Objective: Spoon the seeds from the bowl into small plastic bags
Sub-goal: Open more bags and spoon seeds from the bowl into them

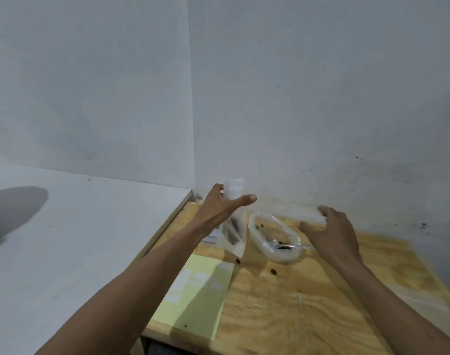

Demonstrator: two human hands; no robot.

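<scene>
Seeds (283, 247) in clear bowl (259, 242), plywood table (308, 303)

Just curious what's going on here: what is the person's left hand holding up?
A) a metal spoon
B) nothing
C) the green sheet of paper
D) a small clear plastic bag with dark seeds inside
D: the left hand grips a clear plastic bag that hangs down beside the bowl, dark seeds showing through it.

left hand (220, 206) gripping, right hand (331, 233) loosely spread
</scene>
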